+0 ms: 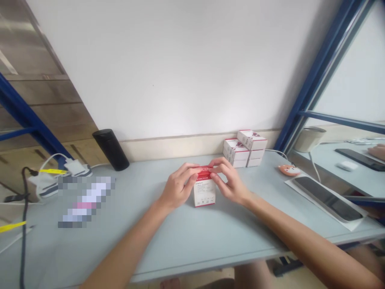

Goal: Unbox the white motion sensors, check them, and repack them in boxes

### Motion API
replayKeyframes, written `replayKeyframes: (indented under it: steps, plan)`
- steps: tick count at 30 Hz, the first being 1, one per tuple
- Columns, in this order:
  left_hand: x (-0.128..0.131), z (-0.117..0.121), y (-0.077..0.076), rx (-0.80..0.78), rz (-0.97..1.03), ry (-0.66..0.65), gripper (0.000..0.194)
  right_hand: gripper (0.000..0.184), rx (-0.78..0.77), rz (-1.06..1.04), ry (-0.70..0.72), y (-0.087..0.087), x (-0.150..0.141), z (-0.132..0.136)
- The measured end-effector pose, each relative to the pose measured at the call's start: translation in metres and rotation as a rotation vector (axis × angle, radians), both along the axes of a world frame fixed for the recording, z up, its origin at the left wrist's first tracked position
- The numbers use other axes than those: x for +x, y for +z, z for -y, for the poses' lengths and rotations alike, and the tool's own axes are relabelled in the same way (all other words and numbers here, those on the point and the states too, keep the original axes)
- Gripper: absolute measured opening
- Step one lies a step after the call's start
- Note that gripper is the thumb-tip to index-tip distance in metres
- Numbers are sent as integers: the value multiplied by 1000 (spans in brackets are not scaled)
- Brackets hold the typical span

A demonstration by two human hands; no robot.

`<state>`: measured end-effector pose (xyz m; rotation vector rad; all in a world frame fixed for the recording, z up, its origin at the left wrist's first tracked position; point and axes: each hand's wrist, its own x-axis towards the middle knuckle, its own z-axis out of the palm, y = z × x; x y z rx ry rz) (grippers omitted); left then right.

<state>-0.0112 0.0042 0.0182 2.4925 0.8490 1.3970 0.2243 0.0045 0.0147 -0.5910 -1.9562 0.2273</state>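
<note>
A small white box with a red top (204,193) stands upright on the pale grey table (186,237), at the middle. My left hand (178,185) grips its left side and top edge with curled fingers. My right hand (227,180) holds the right side, fingertips pressed on the red top. Both hands meet over the box's top.
A stack of several similar white and red boxes (245,148) sits at the back by the wall. A black cylinder (110,149) leans at the back left, with chargers and cables (48,176) beside it. A phone (327,198) and an orange mouse (288,170) lie right. Another person's hand (377,151) shows far right.
</note>
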Motion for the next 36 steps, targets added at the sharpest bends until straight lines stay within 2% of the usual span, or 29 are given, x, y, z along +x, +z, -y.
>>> replayKeyframes:
  steps: [3,6,7,10,12,14,18,20,22,25,28,30,34,36]
  plan:
    - [-2,-4,-5,4,-55,-20,30,9,24,22,-13,-2,2,-3]
    - [1,-10,-13,-108,35,12,31,15,-62,21,-22,-4,5,-7]
    - [2,-13,-16,-174,109,42,31,28,-123,27,-13,-6,6,-9]
    - [0,-27,-26,-350,314,171,39,81,-385,111,83,-18,5,-11]
    - [-8,-37,-32,-379,342,247,41,93,-520,168,145,-28,1,-13]
    - [-18,-46,-38,-387,320,309,40,82,-535,163,92,-36,-4,-14]
    - [-33,-56,-49,-374,215,418,29,52,-322,88,-149,-37,-10,-13]
    - [-38,-57,-53,-361,174,467,35,41,-198,129,-124,-33,-12,-10]
    - [-44,-60,-54,-361,140,507,41,40,-98,276,-8,-30,-16,-4]
    - [-59,-66,-50,-366,112,573,39,52,-67,482,120,-29,-22,4]
    - [-74,-71,-39,-358,115,643,30,60,-144,504,129,-31,-21,2]
    - [-78,-68,-27,-343,120,642,28,60,-186,484,118,-33,-15,-3]
    - [-65,-47,1,-329,62,466,36,62,-275,438,75,-37,-5,-10]
    - [-52,-34,9,-352,-88,267,41,62,-296,423,41,-36,-4,-11]
